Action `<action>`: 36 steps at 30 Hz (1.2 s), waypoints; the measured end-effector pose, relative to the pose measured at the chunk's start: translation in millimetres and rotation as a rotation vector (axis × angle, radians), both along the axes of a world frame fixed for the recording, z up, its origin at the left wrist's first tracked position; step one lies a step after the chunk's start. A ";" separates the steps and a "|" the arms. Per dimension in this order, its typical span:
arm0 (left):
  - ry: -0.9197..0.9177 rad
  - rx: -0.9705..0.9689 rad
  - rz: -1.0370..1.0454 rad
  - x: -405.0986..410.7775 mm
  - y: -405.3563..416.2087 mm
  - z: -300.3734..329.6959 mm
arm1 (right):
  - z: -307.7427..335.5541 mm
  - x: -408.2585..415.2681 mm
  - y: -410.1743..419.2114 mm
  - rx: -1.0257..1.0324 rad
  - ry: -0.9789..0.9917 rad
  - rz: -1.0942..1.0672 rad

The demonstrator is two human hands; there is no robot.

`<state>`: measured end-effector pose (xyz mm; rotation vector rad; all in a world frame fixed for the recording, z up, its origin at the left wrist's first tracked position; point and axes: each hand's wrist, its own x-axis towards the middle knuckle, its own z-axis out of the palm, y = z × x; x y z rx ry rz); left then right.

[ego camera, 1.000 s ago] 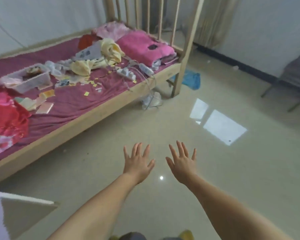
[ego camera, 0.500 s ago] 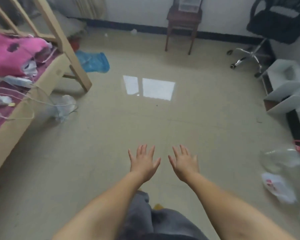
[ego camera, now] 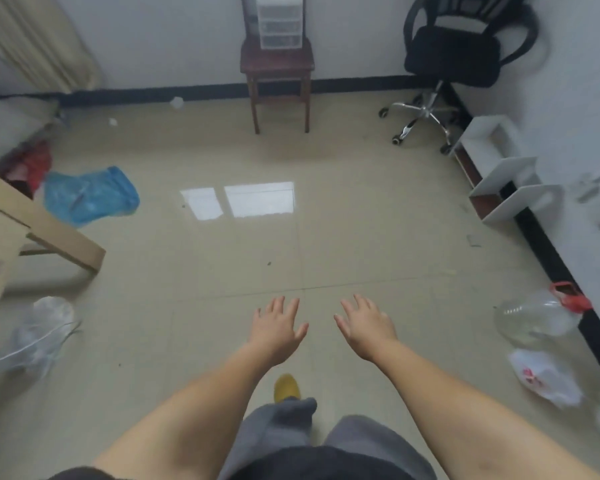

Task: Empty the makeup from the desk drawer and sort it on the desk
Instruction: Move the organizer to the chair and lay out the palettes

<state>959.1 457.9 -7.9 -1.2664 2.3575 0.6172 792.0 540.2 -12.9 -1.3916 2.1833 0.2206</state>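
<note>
My left hand (ego camera: 278, 329) and my right hand (ego camera: 366, 327) are stretched out side by side over the beige tiled floor, palms down, fingers spread, holding nothing. Straight ahead against the far wall stands a dark wooden stool (ego camera: 278, 69) with a small clear plastic drawer unit (ego camera: 279, 20) on top. No makeup, desk or desk drawer shows in the head view. Below my arms I see grey trousers and a yellow slipper (ego camera: 285, 386).
A black office chair (ego camera: 454, 53) stands at the back right, white shelf pieces (ego camera: 506, 181) lean along the right wall. A clear jug (ego camera: 537, 320) and white bag (ego camera: 544, 377) lie right. A wooden bed corner (ego camera: 45, 233), blue bag (ego camera: 90, 195) and clear bag (ego camera: 42, 336) are left.
The view has swung right, away from the cluttered bed and toward the far wall with the stool and office chair. Both hands stay outstretched and spread, holding nothing.
</note>
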 end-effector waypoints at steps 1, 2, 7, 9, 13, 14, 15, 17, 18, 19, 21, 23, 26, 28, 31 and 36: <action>-0.008 -0.009 -0.007 -7.5 -21.6 1.7 | 3.0 -5.7 -18.0 0.001 0.003 -0.011; -0.014 -0.017 -0.008 -15.2 -41.4 3.1 | 5.4 -11.6 -34.4 0.006 0.001 -0.023; -0.024 -0.031 -0.043 -66.0 -125.9 3.4 | 10.5 -60.6 -110.9 0.010 0.015 -0.053; -0.016 -0.039 -0.070 -91.4 -158.1 1.3 | 9.3 -86.6 -145.3 0.006 0.023 -0.055; 0.012 -0.042 -0.086 -154.5 -232.2 -2.9 | 7.2 -151.9 -224.7 0.004 0.025 -0.006; 0.026 -0.048 -0.068 -171.5 -252.0 -2.6 | 8.0 -171.1 -245.4 0.002 0.029 0.016; 0.038 -0.046 -0.043 -188.2 -272.1 -1.8 | 10.1 -191.3 -266.8 0.003 0.034 0.038; 0.049 -0.041 0.006 -218.9 -310.2 3.4 | 15.3 -231.4 -310.4 0.000 0.049 0.069; 0.051 -0.050 0.022 -234.2 -329.8 7.1 | 18.7 -251.2 -333.5 -0.006 0.064 0.084; 0.055 -0.055 0.040 -248.2 -349.4 9.8 | 21.6 -269.3 -356.0 -0.014 0.077 0.095; 0.064 -0.050 0.072 -272.0 -385.7 14.3 | 25.9 -297.8 -395.6 -0.010 0.088 0.094; 0.071 -0.046 0.096 -289.8 -419.0 17.6 | 26.3 -317.8 -431.3 0.002 0.087 0.102; 0.054 -0.035 0.142 -309.6 -473.6 14.7 | 21.6 -336.1 -486.0 0.018 0.069 0.127; 0.038 -0.039 0.144 -322.0 -514.6 8.4 | 15.6 -347.3 -528.0 0.020 0.061 0.146; 0.026 -0.052 0.122 -340.0 -586.7 -0.3 | 7.3 -365.9 -603.5 0.006 0.066 0.161; 0.034 -0.105 0.076 -367.8 -726.5 3.0 | 16.0 -396.0 -732.7 -0.025 0.072 0.111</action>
